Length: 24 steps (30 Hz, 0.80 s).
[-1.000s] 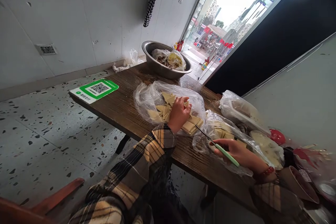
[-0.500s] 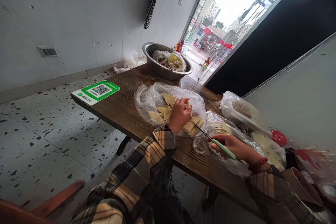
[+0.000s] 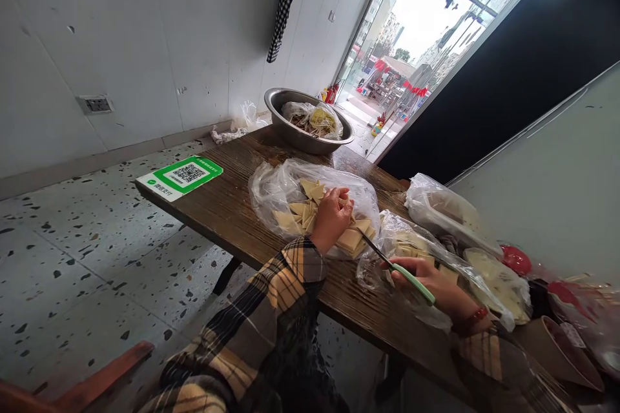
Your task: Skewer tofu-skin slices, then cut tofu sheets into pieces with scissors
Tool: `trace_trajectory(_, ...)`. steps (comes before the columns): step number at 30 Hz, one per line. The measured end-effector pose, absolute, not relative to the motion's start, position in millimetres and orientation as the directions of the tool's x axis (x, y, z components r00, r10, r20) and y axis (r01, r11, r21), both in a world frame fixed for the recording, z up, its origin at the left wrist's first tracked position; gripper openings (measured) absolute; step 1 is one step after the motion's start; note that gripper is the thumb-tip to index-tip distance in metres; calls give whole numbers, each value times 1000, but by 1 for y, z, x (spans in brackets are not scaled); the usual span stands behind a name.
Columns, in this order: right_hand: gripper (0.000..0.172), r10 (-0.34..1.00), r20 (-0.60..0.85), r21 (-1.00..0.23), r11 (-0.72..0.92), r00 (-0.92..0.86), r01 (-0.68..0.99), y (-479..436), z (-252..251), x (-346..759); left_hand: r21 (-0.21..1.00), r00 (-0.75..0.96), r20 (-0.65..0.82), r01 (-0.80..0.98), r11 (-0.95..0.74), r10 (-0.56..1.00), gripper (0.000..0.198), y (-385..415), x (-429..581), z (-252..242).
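My right hand (image 3: 438, 293) is closed round the light green handle of a small knife (image 3: 413, 282). Its thin dark blade points up and left, and the tip meets a stack of pale, flat, square-edged food pieces (image 3: 352, 242). Just left of the blade, my left hand (image 3: 333, 221) rests over the pieces with curled fingers, gripping some of them; what lies under the fingers is partly hidden. Triangular pieces of the same pale food (image 3: 303, 210) are heaped beside it. All of this lies on an open clear plastic bag (image 3: 271, 190).
A second plastic bag with pale slices (image 3: 411, 242) lies under and beside my right forearm. Farther right are a bagged tray (image 3: 443, 206) and a brown bowl (image 3: 564, 352). A metal basin (image 3: 310, 139) stands at the table's far end, a green QR-code card (image 3: 181, 175) at its left corner.
The view has shifted slightly. The knife and my right hand have moved a little, and the blade tip stays at the stack. My left hand keeps its place over the pieces.
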State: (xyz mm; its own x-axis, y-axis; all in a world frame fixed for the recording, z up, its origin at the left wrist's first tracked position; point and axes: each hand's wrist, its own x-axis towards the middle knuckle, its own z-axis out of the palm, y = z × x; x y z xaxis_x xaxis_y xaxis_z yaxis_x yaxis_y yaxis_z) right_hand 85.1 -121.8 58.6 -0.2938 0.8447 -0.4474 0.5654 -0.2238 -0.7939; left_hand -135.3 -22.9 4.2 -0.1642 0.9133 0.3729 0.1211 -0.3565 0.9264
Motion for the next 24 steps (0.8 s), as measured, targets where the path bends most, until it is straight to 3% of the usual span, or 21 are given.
trace_trajectory(4,56,891,-361,-854,-198,-275,481,-134,52,89,937,-145,350,56,-346,925,22,-23,-136,6)
trace_trajectory(8,59,937,-250,-897,-128,-245,424,-138,46,90,950,-75,271,-142,-279,960,31,-24,-135,8)
trace_trajectory(12,59,959,-170,-922,-73,-226,381,-135,43,84,928,169,187,-353,-117,968,48,-26,-134,10)
trace_trajectory(16,62,958,-141,-920,-35,-248,391,-130,44,71,898,400,155,-438,40,903,53,-29,-135,11)
trace_trajectory(24,66,955,-117,-826,58,-271,561,-125,48,75,818,348,109,-564,116,931,43,-31,-135,12)
